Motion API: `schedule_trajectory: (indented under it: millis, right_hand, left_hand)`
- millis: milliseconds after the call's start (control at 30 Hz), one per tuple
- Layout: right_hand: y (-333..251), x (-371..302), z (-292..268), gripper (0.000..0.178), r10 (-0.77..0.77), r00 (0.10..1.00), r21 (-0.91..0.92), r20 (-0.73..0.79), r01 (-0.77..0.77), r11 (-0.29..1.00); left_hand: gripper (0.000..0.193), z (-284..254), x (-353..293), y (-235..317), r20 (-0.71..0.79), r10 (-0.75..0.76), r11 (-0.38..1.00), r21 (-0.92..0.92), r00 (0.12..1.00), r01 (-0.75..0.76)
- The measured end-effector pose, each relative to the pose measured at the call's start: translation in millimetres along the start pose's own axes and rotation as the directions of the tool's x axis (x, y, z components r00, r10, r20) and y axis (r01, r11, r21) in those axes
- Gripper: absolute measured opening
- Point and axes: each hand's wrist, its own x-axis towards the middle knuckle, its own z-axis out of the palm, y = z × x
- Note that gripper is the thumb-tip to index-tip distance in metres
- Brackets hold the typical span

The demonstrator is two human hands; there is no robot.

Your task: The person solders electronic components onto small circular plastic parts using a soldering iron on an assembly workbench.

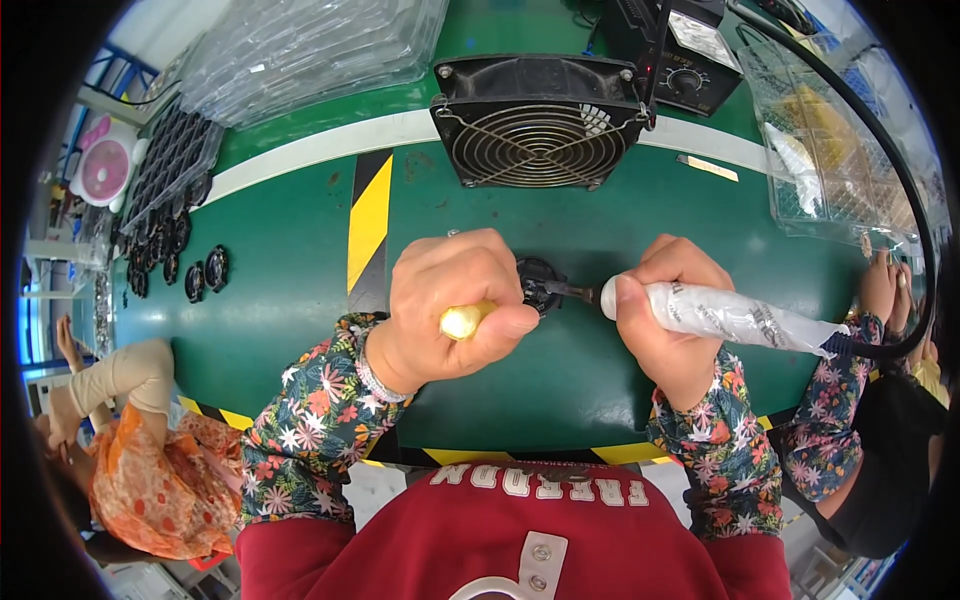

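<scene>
My right hand [672,315] is closed round a soldering iron [745,318], whose handle is wrapped in white printed plastic. Its metal tip points left and reaches a small round black part [538,273] on the green bench. Just left of that part, my left hand [450,290] is closed in a fist round a yellow stick-like thing with a pale rounded end [460,322]. The rest of that thing is hidden in the fist, so its kind does not show. My left fingers partly cover the black part.
Beyond my hands stands a black fan [540,125] with a wire grille. A black soldering station [685,65] is behind it; a thick cable [915,200] arcs down the right side. Clear trays [310,55], several black parts [205,272] and a clear box [825,150] lie around. People sit on both sides.
</scene>
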Motion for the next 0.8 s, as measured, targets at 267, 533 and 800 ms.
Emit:
schedule_trajectory:
  millis: [267,533,800]
  right_hand:
    - [1.9,1.4,2.4,0.017,-0.021,0.998,-0.004,-0.061,0.020,1.000]
    - [4.1,-2.4,6.1,0.018,0.065,0.991,0.105,-0.121,-0.052,0.993]
    - [3.8,-2.6,5.9,0.016,0.063,0.994,0.122,-0.093,-0.051,0.991]
  left_hand:
    - [0.030,0.2,5.9,-0.2,0.045,0.002,1.000,-0.010,0.999,-0.002]
    - [0.030,-0.1,3.8,-1.1,0.011,0.011,1.000,-0.006,1.000,-0.011]
    - [0.031,-0.3,3.1,-2.3,-0.010,0.017,1.000,0.004,1.000,-0.017]
